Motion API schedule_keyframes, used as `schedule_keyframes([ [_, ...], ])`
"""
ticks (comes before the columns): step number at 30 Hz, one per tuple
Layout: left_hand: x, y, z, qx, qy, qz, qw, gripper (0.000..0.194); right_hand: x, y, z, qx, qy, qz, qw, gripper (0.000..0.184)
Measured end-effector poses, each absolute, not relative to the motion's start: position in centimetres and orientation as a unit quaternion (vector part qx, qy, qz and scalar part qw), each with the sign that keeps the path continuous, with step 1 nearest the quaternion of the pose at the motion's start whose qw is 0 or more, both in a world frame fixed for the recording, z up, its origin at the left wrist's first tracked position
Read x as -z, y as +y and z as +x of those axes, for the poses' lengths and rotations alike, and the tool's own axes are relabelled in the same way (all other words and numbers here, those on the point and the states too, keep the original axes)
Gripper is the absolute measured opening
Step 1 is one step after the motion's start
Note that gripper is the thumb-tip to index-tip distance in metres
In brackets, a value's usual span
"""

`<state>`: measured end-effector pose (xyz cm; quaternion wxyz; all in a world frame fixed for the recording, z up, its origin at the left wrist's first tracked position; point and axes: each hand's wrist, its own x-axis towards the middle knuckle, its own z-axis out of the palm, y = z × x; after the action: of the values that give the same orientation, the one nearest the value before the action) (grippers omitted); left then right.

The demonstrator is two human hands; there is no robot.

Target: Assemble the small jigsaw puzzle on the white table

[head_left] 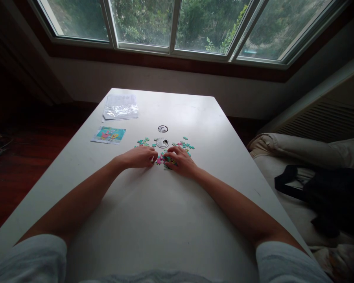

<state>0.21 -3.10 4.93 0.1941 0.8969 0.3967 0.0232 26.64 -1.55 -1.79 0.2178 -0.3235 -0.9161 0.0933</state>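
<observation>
Pale grey short sleeves [38,253] of soft knit frame a broad, smooth white table [153,220], which narrows toward a sliding window [144,23] with light metal frames, a dark red-brown surround and green foliage behind the glass. Glossy reddish flooring [17,118] shows at left; at right, a cream padded seat [265,169] carries rumpled black fabric [339,192] beside a slatted panel [327,122]. Near the table's far left corner lie papers in crinkled clear plastic [120,107], their faint print too small to read. Closer in is a bright picture sheet [108,135] with pink and yellow cartoon figures on turquoise. Left hand [143,156] has its fingers curled down beside the pile, right hand [181,161] arches over it; whether either grips anything I cannot tell. Two round metallic-looking fittings [163,129] sit just beyond. Small knobbed jigsaw pieces [159,160], teal, pink and yellow, lie scattered between and around the hands.
</observation>
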Motion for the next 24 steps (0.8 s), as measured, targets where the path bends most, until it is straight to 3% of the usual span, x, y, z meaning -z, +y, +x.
schedule_keyframes([
  [13, -5.2, -2.8, -0.4, -0.006, 0.390, 0.897, 0.210, 0.011, 1.7, -1.6, 26.7, -0.096, -0.915, -0.325, 0.220, 0.032],
  [21, -4.6, 0.0, -4.3, -0.095, 0.553, 0.827, 0.034, 0.018, 1.7, -1.3, 27.0, -0.114, -0.905, -0.317, 0.261, 0.026],
  [24, -4.0, 0.5, -5.3, -0.087, 0.584, 0.806, 0.028, 0.020, 1.5, -0.7, 27.5, -0.108, -0.883, -0.345, 0.300, 0.021],
])
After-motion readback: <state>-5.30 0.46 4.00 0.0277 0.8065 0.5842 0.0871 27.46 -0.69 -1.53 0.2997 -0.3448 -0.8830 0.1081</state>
